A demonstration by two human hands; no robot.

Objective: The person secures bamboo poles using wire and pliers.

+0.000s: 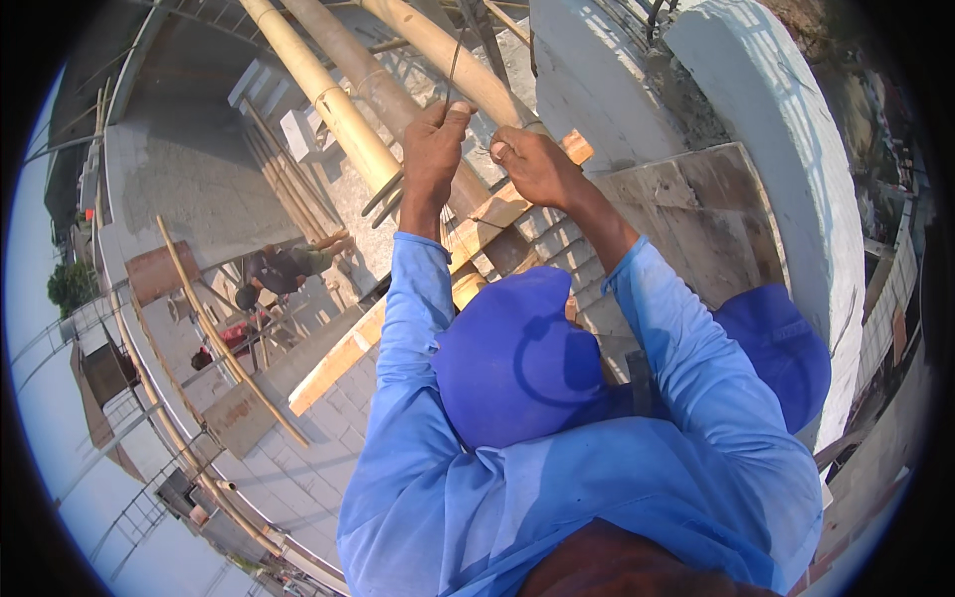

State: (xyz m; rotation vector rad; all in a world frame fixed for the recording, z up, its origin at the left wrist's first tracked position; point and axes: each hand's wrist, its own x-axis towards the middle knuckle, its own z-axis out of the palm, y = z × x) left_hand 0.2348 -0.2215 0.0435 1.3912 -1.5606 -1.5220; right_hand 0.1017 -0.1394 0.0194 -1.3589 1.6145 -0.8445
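Observation:
My left hand [436,149] is closed in front of the bamboo poles, over the upper end of the wooden beam [343,353]. Two thin dark handles [384,202] stick out below it, like those of pincers; the tool's head is hidden. A thin dark wire [455,65] rises from beside my left thumb. Close by on the right, my right hand [537,164] makes a fist with the thumb on top. Whatever its fingers hold does not show. Beneath both hands lie a yellow bamboo pole [338,109], a browner pole [370,78] and another pale pole [438,42].
Blue-clad knees stand below my hands. A curved white concrete wall [786,129] and a worn board [696,214] are on the right. At left, far below, a person [284,269] is among poles and planks. Thin bamboo [229,338] runs along the left side.

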